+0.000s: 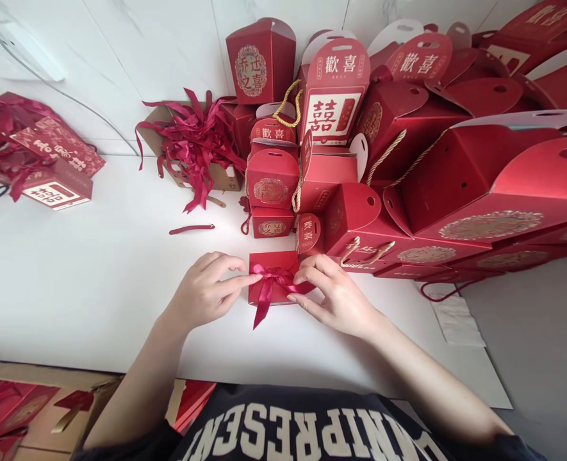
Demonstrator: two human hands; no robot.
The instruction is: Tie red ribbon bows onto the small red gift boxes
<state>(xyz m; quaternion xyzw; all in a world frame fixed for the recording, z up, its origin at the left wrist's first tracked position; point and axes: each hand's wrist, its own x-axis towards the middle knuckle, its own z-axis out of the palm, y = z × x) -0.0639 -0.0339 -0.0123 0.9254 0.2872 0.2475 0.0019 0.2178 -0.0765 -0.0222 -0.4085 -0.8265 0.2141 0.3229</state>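
With the small red box as the clock's centre and 6 o'clock towards the person, a dark shirt (287,426) with pale lettering fills 6 o'clock. At 8 o'clock, below the desk's near edge, a cardboard carton (47,378) carries red boxes and bits of ribbon.

The small red box (287,259) lies on the white desk (86,288), just beyond its near edge, a crimson ribbon (262,307) tied in a bow across its top, one tail hanging towards 7 o'clock. The two hands are apart, on opposite sides of it. The left hand (206,288) comes in from 9 o'clock, a fingertip touching the bow; whether it pinches there I cannot tell. The right hand (338,294), at 3 o'clock, has thumb and fingers about the ribbon's other side, its grip equally unclear.

Farther off, a dark red strap (191,228) lies at 10 o'clock. A stack of small boxes (271,176) stands at 12, and larger red boxes (494,221) crowd 2 to 3 o'clock. Beyond, an open brown box (228,179) overflows with loose ribbons (199,137) at 11, and decorated packages (55,182) sit at 10. Pale wall tiles (148,51) close the far side.
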